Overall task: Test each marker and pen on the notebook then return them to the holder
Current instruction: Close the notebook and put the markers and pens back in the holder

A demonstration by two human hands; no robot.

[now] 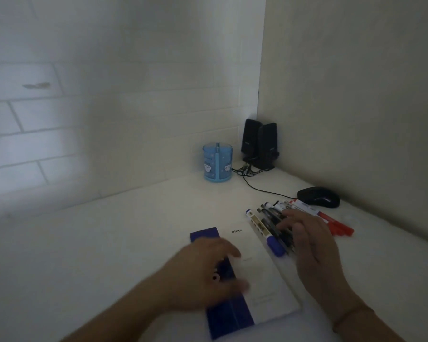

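- Right hand (pixel 307 239): fingers spread and nearly straight, laid flat over the row of markers and pens (pixel 282 218); nothing is curled round or pinched, so the hand reads as apart and pressing, not gripping
- Left hand (pixel 208 265): resting over the dark blue spine of the notebook (pixel 257 267); motion blur hides the fingertips, and it cannot be told whether they are parted or closed on the cover
- Markers and pens: lying side by side on the desk (pixel 134 230), just beside the notebook's right edge and towards the desk's right side; a blue-capped marker (pixel 265 233) lies nearest the notebook, dark-barrelled pens in the middle, red markers (pixel 331 222) on the far side
- Notebook: closed, white cover printed "Office", near the front edge of the desk
- Holder (pixel 217 161): translucent blue cup, upright and apparently empty, at the back of the desk near the corner, well apart from the pens
- Step in hand, as judged: selection of the first item; no testing has begun
- Next move calls for: opening the notebook to a page, pinching one barrel free of the row, and uncapping it
- Also present: two black speakers (pixel 260 144) in the corner and a black mouse (pixel 319 196) beyond the red markers
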